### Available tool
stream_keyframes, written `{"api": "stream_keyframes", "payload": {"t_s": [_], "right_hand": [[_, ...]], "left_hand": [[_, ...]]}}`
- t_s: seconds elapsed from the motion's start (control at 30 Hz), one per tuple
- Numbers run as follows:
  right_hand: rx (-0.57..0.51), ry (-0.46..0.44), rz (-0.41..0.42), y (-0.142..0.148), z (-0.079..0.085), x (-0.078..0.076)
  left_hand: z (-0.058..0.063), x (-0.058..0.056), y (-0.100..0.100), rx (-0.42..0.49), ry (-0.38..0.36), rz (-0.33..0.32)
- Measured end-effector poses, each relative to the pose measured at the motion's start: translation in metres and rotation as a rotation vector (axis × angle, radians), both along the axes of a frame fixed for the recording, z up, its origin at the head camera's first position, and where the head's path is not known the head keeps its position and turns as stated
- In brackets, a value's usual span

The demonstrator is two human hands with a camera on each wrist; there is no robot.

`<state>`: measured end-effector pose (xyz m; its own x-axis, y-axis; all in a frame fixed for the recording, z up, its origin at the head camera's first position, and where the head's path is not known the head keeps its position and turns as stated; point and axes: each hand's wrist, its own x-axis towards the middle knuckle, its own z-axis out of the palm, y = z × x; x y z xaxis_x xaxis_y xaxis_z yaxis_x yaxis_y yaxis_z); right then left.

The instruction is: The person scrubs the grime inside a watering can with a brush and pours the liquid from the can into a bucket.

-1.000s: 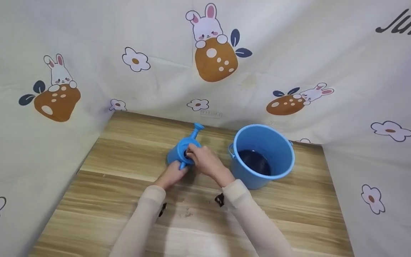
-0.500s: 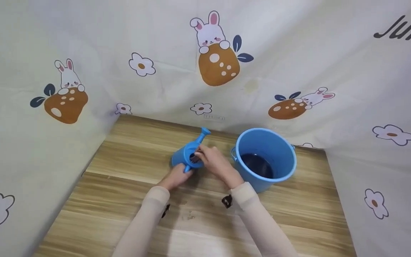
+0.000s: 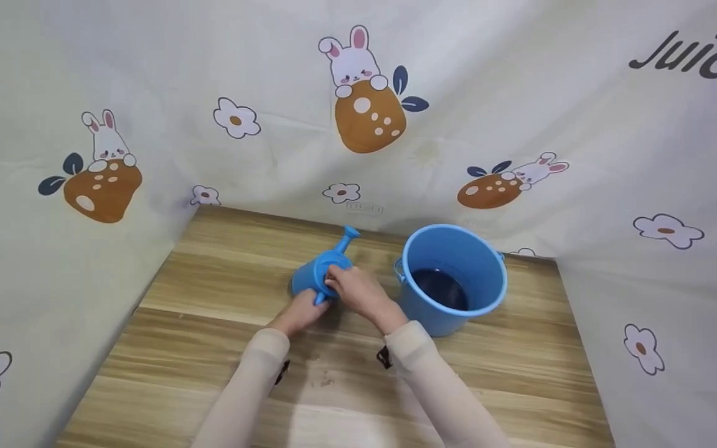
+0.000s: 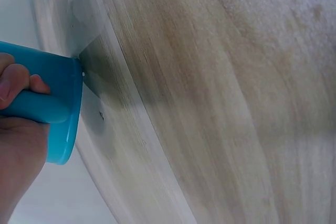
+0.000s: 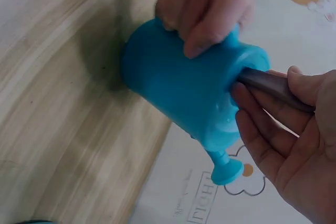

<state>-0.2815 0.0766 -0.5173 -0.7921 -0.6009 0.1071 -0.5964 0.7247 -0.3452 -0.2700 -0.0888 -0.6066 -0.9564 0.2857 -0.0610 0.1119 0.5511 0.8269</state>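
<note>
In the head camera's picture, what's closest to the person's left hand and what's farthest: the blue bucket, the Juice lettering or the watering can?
1. Watering can: held in the left hand by its handle.
2. Blue bucket: standing to the right.
3. Juice lettering: at the upper right, on the backdrop.

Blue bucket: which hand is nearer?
Right. The right hand is left of the blue bucket, at the open top of the watering can; the left hand is farther left, gripping the can's handle.
</note>
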Motion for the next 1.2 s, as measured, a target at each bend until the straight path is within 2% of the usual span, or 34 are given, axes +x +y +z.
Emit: {"api": "stream_keyframes", "payload": {"t_s": [0.27,0.47,0.67,0.8,0.97,1.2], "right_hand": [[0.092,0.057,0.009,-0.005,-0.004,0.001],[0.125,0.117,0.053,-0.008,-0.009,0.003],[0.127,0.166,-0.016,-0.007,-0.009,0.005],[0.118,0.211,-0.020,-0.005,-0.011,0.004],[0.082,0.197,-0.038,-0.005,-0.014,0.002],[0.088,0.215,-0.066,-0.002,-0.015,0.001]], "left_hand": [[0.001,0.002,0.000,-0.019,-0.005,0.009],[0.004,0.004,-0.001,-0.017,-0.022,0.022],[0.004,0.003,-0.002,-0.011,-0.040,0.018],[0.003,0.003,-0.002,-0.024,-0.019,0.027],[0.003,0.002,0.001,-0.035,0.006,0.007],[0.002,0.002,0.003,-0.042,-0.013,-0.002]]}}
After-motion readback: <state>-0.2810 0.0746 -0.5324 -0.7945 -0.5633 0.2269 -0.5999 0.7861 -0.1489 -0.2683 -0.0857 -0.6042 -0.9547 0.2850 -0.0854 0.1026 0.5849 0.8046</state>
